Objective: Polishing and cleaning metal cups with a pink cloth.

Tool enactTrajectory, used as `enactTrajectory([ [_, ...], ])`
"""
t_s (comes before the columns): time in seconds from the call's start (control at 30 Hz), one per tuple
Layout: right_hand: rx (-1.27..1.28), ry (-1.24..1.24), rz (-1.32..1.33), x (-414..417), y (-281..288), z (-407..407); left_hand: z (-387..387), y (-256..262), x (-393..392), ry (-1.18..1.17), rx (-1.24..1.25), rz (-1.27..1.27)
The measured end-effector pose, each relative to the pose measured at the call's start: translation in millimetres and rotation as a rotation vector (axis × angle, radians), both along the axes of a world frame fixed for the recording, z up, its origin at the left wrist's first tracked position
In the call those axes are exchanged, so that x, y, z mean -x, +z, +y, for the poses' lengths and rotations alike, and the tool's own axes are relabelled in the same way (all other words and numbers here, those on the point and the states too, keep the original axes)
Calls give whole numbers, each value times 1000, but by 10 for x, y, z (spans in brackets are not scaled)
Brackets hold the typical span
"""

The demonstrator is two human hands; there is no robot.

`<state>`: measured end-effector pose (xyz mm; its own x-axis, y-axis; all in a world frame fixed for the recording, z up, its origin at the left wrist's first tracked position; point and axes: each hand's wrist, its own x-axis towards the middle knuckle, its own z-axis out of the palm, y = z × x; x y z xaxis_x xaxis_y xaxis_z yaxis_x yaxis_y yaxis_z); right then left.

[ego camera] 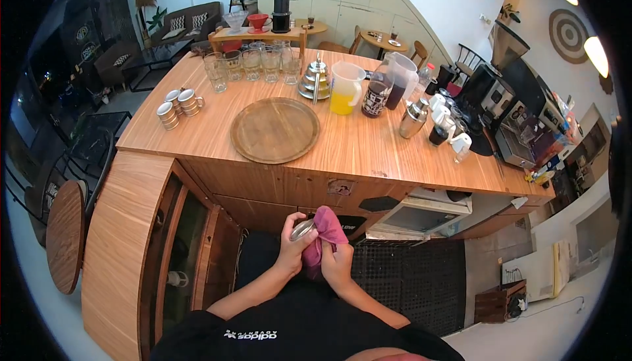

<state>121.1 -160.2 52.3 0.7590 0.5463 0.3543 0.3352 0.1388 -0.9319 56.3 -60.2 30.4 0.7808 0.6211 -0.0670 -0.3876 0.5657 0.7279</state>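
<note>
Close to my body, below the counter's front edge, my left hand (292, 247) holds a small shiny metal object (302, 230); its exact kind cannot be told. A pink cloth (330, 227) touches its right side and is gripped in my right hand (336, 261). Part of the metal object is hidden by the cloth and my fingers. Beyond my hands, a round wooden tray (275, 130) lies flat on the wooden counter (345, 156). Behind the tray stand a metal gooseneck kettle (314, 82) and a plastic pitcher of yellow liquid (347, 89).
Several glasses (252, 64) and striped mugs (190, 102) stand at the counter's left. A metal cocktail shaker (414, 119) and a glass bottle of dark liquid (377, 95) are right of the pitcher. An espresso machine (516, 138) occupies the right end. Black matting (414, 282) covers the floor.
</note>
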Motion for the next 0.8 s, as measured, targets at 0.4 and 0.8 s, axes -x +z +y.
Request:
enactTrajectory([
  [0.4,112,130,-77,-189,4,-152,-32,136,99,18,-349,73],
  [0.8,131,-83,-143,-265,116,5,-198,21,43,164,-595,86],
])
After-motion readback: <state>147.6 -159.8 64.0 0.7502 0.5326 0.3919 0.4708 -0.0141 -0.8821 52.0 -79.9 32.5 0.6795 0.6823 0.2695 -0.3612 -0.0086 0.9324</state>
